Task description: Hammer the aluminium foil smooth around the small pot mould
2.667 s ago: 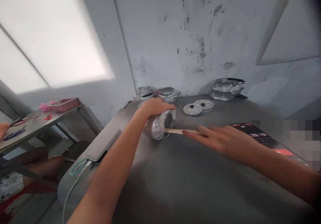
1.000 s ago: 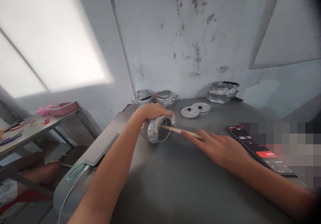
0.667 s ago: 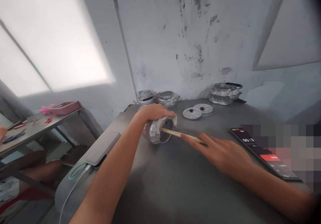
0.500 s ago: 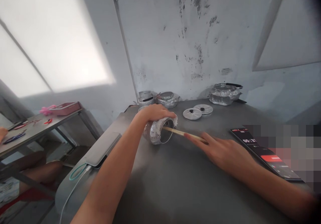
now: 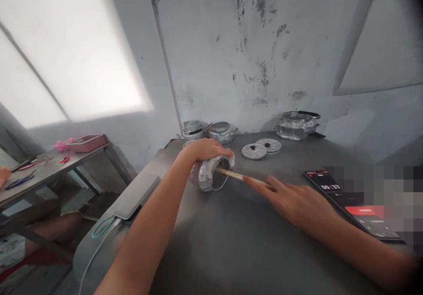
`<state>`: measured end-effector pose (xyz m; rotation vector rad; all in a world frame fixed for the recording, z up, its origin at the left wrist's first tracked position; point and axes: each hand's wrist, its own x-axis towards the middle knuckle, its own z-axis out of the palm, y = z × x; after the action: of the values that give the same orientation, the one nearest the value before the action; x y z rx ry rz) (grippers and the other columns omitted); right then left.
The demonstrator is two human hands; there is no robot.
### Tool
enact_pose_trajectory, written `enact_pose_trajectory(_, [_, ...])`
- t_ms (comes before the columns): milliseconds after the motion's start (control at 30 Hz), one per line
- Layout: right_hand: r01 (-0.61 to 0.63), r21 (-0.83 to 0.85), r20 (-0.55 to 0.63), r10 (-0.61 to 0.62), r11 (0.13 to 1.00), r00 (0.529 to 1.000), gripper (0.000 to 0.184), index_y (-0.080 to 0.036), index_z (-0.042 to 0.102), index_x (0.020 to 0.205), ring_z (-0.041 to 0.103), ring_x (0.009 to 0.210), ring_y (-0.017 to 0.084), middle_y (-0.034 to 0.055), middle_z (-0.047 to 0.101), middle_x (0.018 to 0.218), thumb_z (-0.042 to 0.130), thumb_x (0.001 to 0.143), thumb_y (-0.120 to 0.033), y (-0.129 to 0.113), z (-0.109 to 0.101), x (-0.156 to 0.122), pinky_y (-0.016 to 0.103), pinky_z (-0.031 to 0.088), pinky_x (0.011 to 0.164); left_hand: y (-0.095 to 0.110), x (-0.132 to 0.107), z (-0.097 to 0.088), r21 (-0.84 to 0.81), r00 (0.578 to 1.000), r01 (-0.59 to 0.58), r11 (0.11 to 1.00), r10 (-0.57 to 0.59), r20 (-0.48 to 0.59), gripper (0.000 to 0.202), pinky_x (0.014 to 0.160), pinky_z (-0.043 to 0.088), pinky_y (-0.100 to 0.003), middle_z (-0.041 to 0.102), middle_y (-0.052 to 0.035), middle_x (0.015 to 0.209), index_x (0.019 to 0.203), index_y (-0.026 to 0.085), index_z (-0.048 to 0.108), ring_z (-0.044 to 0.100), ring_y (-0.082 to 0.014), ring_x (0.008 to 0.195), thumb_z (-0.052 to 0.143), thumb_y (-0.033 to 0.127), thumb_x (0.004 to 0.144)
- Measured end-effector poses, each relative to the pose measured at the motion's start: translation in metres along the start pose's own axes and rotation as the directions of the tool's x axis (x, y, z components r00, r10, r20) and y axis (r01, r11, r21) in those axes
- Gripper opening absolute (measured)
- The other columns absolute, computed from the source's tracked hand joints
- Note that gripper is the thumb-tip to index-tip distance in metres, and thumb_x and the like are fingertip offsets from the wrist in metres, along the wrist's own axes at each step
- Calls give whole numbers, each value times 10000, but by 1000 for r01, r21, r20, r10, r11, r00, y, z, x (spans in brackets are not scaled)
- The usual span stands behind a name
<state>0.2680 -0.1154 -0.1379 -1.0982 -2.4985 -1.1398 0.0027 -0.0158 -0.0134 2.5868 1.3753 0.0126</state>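
Note:
My left hand (image 5: pixel 208 148) is wrapped over the top of a foil-covered metal pot (image 5: pixel 205 176). The pot lies tipped on its side, with its round mouth turned toward the right. My right hand (image 5: pixel 287 196) grips a pale wooden stick (image 5: pixel 233 174) that slants into the pot's mouth. The stick's far end is hidden inside the pot. Behind the pot, two round metal lids (image 5: pixel 254 151) with black knobs overlap on the grey table (image 5: pixel 224 246).
More foil-covered pots (image 5: pixel 294 126) stand along the wall, including another pot (image 5: pixel 220 132) at back left. A phone (image 5: pixel 353 207) showing a timer lies at right. A grey power bank (image 5: pixel 137 197) with a cable lies at left. Beyond is a second table with a pink basket (image 5: pixel 86 143) and a person's hand (image 5: pixel 4 176).
The timer digits on the phone have changed. Both hands, the pot and the stick keep nearly the same positions; the whole view has shifted very slightly.

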Motion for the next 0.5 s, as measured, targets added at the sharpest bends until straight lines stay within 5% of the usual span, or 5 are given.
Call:
enact_pose_trajectory(200, [24, 10, -115, -23, 1000, 993, 786, -227, 257, 1544, 527, 505, 111, -29, 567, 806, 436, 825, 36, -3, -4, 0, 283, 276, 463, 0, 0, 0, -13, 1000, 7, 1000, -6, 7, 568, 825, 459, -315, 700, -22, 1114, 989, 277, 753, 616, -271, 994, 418, 719, 868])
enact_pose_trajectory(367, [-14, -23, 14, 15, 1000, 1000, 839, -239, 238, 1545, 492, 445, 94, -11, 598, 885, 464, 782, 26, -3, 0, -1, 275, 241, 435, -1, 1, 0, -40, 1000, 14, 999, -14, 0, 588, 861, 451, -332, 693, -19, 1154, 1017, 292, 756, 613, -279, 1017, 429, 752, 852])
enact_pose_trajectory(500, [18, -3, -24, -18, 1000, 1000, 815, -228, 256, 1544, 563, 520, 117, -11, 585, 853, 441, 796, 36, -5, -2, 1, 275, 273, 450, -2, 2, 1, -29, 1000, -4, 1000, 4, -4, 592, 864, 449, -324, 695, -15, 1157, 1003, 292, 756, 620, -272, 1010, 424, 758, 849])
